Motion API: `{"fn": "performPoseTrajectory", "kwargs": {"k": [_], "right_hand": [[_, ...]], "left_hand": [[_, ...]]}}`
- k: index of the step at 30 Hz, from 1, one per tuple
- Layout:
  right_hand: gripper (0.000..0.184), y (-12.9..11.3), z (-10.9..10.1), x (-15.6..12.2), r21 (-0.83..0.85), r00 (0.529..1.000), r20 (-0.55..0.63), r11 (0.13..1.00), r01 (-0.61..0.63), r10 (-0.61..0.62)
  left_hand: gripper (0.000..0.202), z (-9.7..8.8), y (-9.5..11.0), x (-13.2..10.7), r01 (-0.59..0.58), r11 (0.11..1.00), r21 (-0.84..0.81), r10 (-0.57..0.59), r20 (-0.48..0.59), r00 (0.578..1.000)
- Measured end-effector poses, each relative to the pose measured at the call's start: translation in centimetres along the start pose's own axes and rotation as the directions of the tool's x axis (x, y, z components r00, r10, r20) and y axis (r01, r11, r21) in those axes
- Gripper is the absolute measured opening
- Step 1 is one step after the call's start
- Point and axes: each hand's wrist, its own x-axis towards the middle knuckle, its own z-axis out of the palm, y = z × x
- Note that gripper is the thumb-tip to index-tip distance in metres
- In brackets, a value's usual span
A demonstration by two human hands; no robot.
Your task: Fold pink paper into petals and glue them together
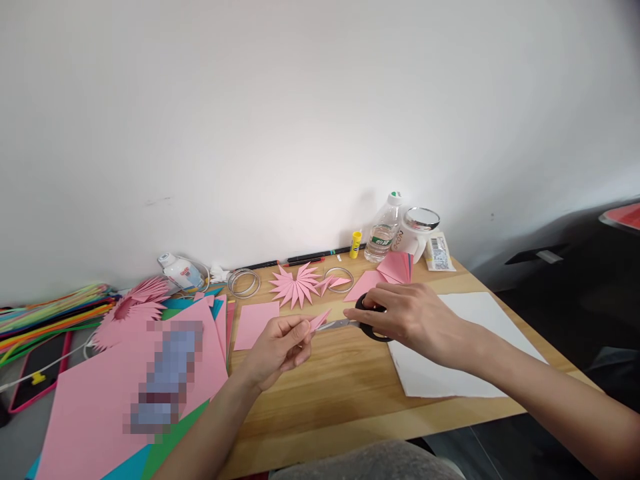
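Between thumb and fingers, my left hand (pixel 281 348) pinches a small folded piece of pink paper (pixel 320 320), its point sticking up to the right. My right hand (pixel 403 313) grips the black handles of a pair of scissors (pixel 371 328). The silver blades point left and meet the folded paper close to my left fingertips; whether they are cutting into it I cannot tell. Just beyond lies a pink pleated paper fan shape (pixel 296 285) with pointed tips. A flat pink paper square (pixel 256 323) rests left of it.
A white sheet (pixel 463 353) lies under my right forearm. Pink paper sheets (pixel 90 407) cover the left side. Along the wall stand a glue stick (pixel 355 245), a water bottle (pixel 383 233) and a white mug (pixel 416 235). Metal rings (pixel 244 284) and pens (pixel 313 256) lie at the back.
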Motion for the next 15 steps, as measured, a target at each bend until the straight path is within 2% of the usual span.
{"fn": "performPoseTrajectory", "kwargs": {"k": [4, 11, 15], "right_hand": [[0.031, -0.1, -0.3, 0.1, -0.005, 1.000, -0.004, 1.000, -0.015, 0.015], [0.035, -0.1, -0.5, 0.5, -0.041, 1.000, -0.011, 0.999, -0.003, 0.003], [0.033, -0.1, -0.7, 0.7, -0.062, 1.000, -0.016, 0.998, 0.007, -0.008]], "left_hand": [[0.026, 0.5, 0.2, -0.1, -0.032, 0.999, -0.011, 0.032, -0.059, 0.998], [0.029, 1.6, 0.2, 0.0, -0.060, 0.998, -0.016, 0.056, -0.176, 0.983], [0.026, 1.7, 0.2, 0.1, -0.071, 0.997, -0.016, 0.066, -0.207, 0.976]]}}
